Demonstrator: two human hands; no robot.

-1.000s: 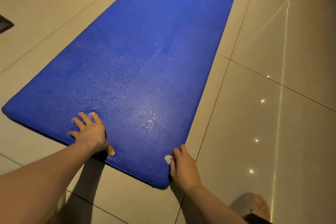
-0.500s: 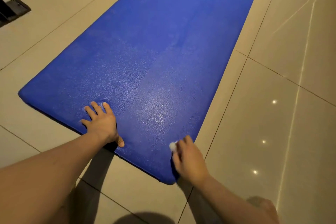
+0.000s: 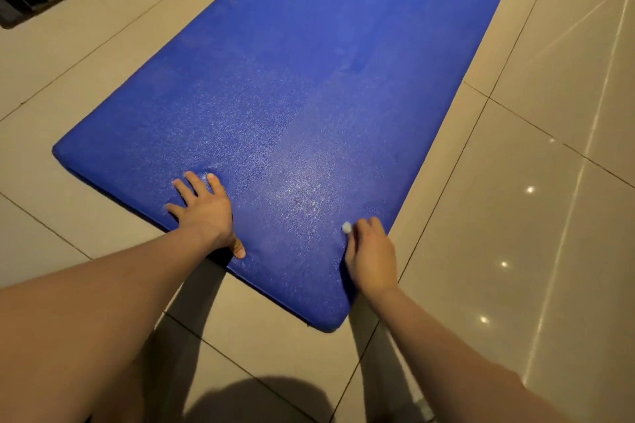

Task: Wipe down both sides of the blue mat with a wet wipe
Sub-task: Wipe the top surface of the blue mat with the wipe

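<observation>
A: Two hands down; left hand (image 3: 202, 213) flat, fingers spread, pressing the blue mat (image 3: 309, 79) at its near edge; right hand (image 3: 371, 257) closed around a wet wipe (image 3: 347, 227) beside the near right corner.

B: Risk: mat creeping over the glossy floor (image 3: 515, 251) if the press eases; wipe bunched small, likely streaks.

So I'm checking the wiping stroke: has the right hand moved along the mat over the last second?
Yes. The right hand with the wipe has slid up the mat, away from its near right corner, toward the far end.
</observation>
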